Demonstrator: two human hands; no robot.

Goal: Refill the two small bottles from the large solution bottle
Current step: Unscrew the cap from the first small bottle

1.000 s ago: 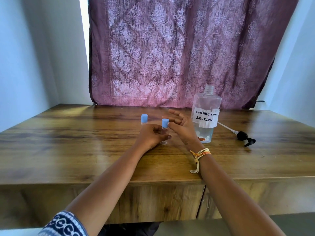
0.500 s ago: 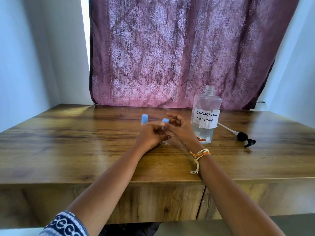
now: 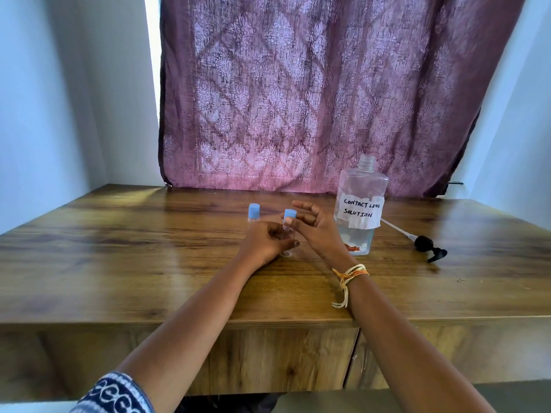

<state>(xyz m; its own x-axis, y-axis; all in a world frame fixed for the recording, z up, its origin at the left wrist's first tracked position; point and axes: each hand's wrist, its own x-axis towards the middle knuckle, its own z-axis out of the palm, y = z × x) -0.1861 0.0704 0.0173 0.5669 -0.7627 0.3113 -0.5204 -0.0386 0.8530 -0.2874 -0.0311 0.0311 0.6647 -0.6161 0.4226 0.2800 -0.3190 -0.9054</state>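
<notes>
Two small clear bottles with blue caps stand on the wooden table (image 3: 149, 263). My left hand (image 3: 265, 244) grips the body of the nearer small bottle (image 3: 288, 234), which stands upright. My right hand (image 3: 316, 226) pinches that bottle's blue cap (image 3: 289, 214) with thumb and fingers. The second small bottle (image 3: 254, 212) stands free just behind my left hand. To the right is the large clear solution bottle (image 3: 360, 204), uncapped, with a handwritten label and liquid only in its lower part.
A black pump head with its long white tube (image 3: 423, 242) lies on the table right of the large bottle. A purple patterned curtain (image 3: 313, 93) hangs behind the table. The table's front edge runs below my forearms.
My right hand's fingers have shifted on the blue cap, closing from spread to curled and pinching. The left hand and the bottles stay put.
</notes>
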